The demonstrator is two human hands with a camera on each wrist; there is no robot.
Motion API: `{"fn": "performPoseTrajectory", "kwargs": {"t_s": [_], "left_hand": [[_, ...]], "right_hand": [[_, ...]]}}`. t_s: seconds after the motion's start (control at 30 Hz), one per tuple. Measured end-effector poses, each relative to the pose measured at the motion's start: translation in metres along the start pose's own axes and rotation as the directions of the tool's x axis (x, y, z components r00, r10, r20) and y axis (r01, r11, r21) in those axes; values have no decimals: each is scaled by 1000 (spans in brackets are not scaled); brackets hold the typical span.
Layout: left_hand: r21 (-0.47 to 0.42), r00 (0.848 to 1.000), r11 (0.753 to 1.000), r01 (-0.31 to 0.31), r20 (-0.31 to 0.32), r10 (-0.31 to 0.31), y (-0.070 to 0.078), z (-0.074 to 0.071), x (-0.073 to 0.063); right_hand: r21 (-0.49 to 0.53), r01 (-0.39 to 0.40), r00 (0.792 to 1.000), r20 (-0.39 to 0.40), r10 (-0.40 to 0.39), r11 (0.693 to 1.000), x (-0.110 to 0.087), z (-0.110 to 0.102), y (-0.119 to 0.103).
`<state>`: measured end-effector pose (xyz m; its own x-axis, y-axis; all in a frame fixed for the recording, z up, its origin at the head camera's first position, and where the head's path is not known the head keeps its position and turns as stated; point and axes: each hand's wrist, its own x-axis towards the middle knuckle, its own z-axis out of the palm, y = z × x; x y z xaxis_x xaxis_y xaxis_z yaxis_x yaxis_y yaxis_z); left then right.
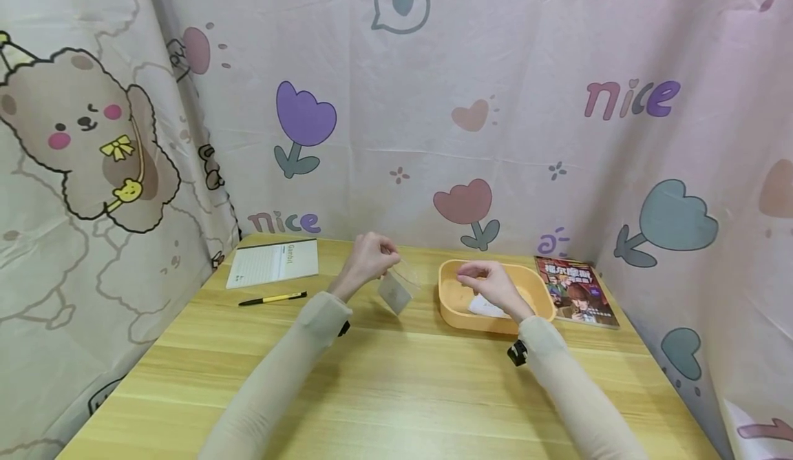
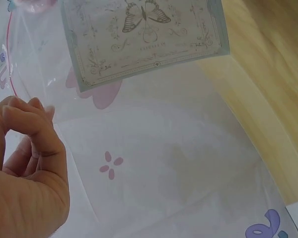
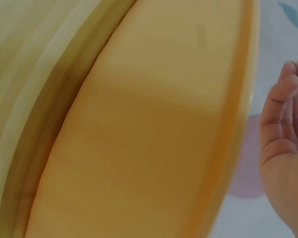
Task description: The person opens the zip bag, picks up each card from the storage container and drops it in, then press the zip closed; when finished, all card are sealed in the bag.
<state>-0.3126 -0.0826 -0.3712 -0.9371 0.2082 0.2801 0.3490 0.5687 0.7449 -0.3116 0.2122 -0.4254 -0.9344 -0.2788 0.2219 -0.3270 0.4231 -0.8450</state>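
Observation:
My left hand pinches the top edge of a clear zip bag between thumb and fingers, above the table. Inside hangs a pale card printed with a butterfly and an ornate border; a pink zip line runs along the bag near the fingertips in the left wrist view. Over the yellow-orange bin is my right hand, its fingers loosely bent and holding nothing visible. Below that hand, a white item lies in the bin, partly hidden by the hand.
A notebook lies at the back left of the wooden table, with a yellow and black pen in front of it. Right of the bin lies a magazine with a red cover. Printed curtains hang behind and at both sides.

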Motion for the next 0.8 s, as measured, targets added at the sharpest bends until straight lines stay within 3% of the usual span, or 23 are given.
{"fn": "performPoseTrajectory", "kwargs": {"t_s": [0.17,0.4,0.8], "left_hand": [[8,1000,1000,9,-3,-9,-1,2,1],[19,1000,1000,-8,-11,9,0,3,4],[8,1000,1000,-6,-12,7,0,2,2]], "right_hand": [[-26,-25,1000,16,25,999,-5,-17,3],[-92,5,1000,26,-3,996,-3,-38,38],[-56,-112,992,59,116,992,-5,-58,63]]}}
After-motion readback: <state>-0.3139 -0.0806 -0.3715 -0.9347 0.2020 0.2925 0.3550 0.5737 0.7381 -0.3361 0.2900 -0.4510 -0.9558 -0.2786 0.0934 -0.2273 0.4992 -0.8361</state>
